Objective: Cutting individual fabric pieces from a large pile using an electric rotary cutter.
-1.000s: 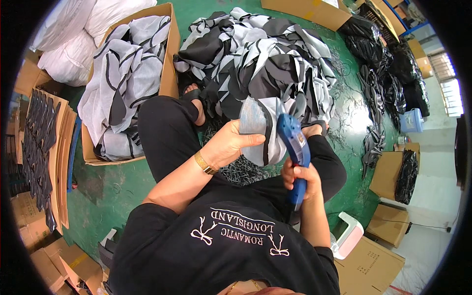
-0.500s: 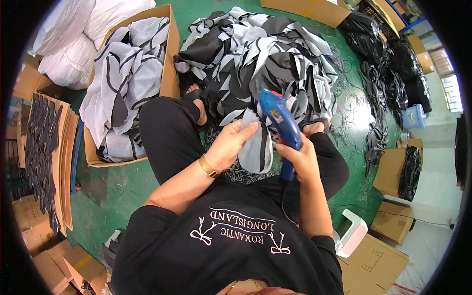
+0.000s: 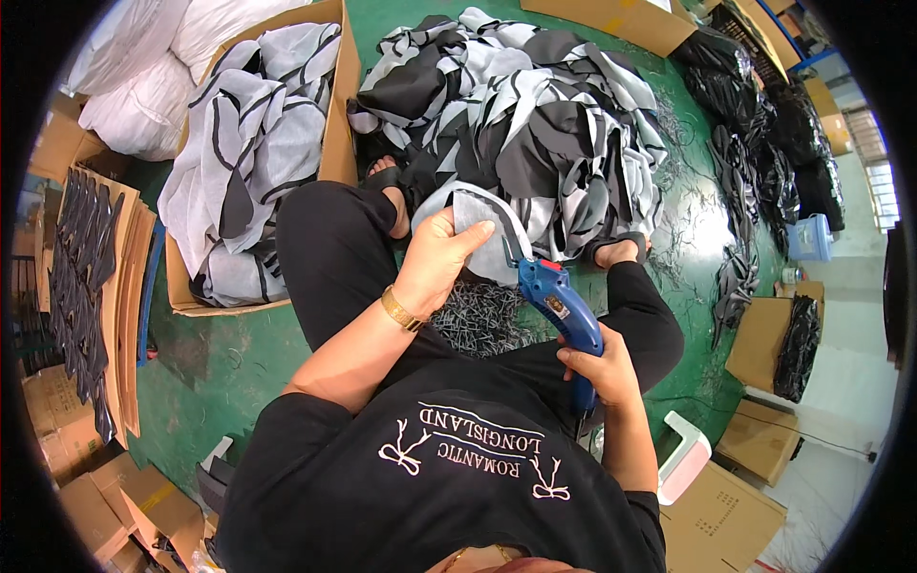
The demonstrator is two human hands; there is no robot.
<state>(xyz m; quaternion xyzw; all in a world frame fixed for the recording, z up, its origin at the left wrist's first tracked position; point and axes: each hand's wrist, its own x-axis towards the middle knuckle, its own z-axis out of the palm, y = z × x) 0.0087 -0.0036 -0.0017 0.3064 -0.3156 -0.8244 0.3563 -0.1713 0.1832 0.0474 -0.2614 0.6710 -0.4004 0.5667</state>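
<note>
Between the bent knees [image 3: 325, 224], above gray and black offcuts [image 3: 482, 325] on the green floor [image 3: 205, 372], a gray, black-banded fabric piece [image 3: 492, 260] lies pinched in the left hand [image 3: 437, 256], thumb uppermost. The right hand [image 3: 604, 366] is wrapped around the handle of a blue handheld electric cutter [image 3: 559, 304], its head at the piece's right edge; blade contact is too small to confirm. The cloth is probably light, limp and prone to folding, best gripped flat near its margin, fingers away from the blade. The cutter, rigid and likely heavier, suits a full-palm hold. Ahead rises the fabric heap [image 3: 535, 105]; leftward, beyond the knee, stands a carton wall [image 3: 341, 119]. Open air between the knees gives the main room for turning.
</note>
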